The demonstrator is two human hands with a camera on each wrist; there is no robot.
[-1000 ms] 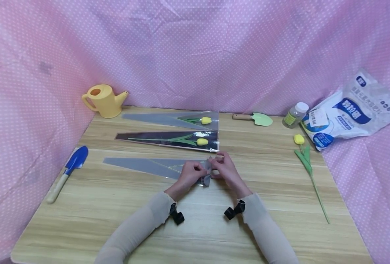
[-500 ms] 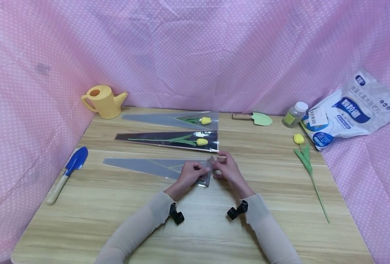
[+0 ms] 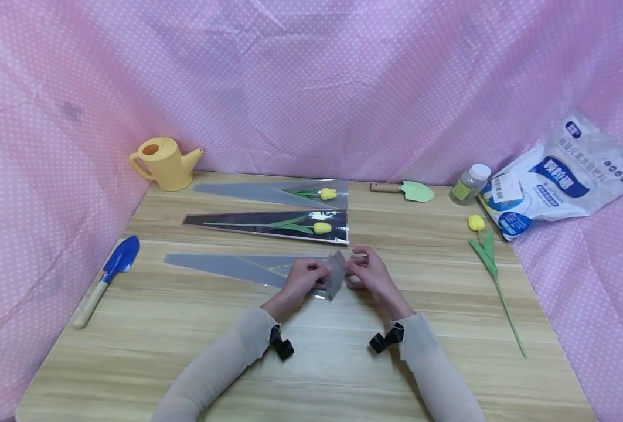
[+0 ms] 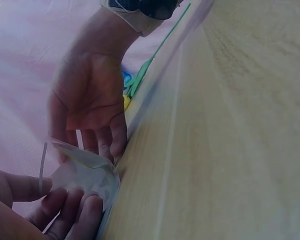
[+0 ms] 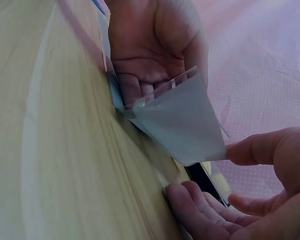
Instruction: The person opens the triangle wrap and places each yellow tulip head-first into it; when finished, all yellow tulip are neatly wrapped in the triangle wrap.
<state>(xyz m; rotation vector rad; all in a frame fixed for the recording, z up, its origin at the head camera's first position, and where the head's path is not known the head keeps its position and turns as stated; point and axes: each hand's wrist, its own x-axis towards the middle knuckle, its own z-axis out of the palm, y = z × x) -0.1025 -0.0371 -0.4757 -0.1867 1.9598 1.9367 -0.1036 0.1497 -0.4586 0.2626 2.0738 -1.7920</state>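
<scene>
In the head view a long tapered clear-grey flower sleeve point(image 3: 227, 268) with gold lines lies near the table's middle. My left hand point(image 3: 303, 277) pinches it by its wide right end. A flap point(image 5: 182, 120) of film stands up there, seen large in the right wrist view. My right hand point(image 3: 373, 274) is just right of this flap; one fingertip touches its corner, and the other fingers are loosely bent and apart from it. In the left wrist view the film's mouth point(image 4: 85, 172) bulges slightly between both hands.
Two sleeved yellow tulips point(image 3: 322, 228) point(image 3: 328, 194) lie behind. A loose tulip point(image 3: 493, 269) lies right. Around stand or lie a yellow watering can point(image 3: 166, 164), blue trowel point(image 3: 116, 264), green trowel point(image 3: 416, 191), bottle point(image 3: 469, 184) and white bag point(image 3: 554, 181).
My right hand has drawn away a little to the right. The film flap has spread wider toward it, while my left hand keeps its hold in nearly the same place.
</scene>
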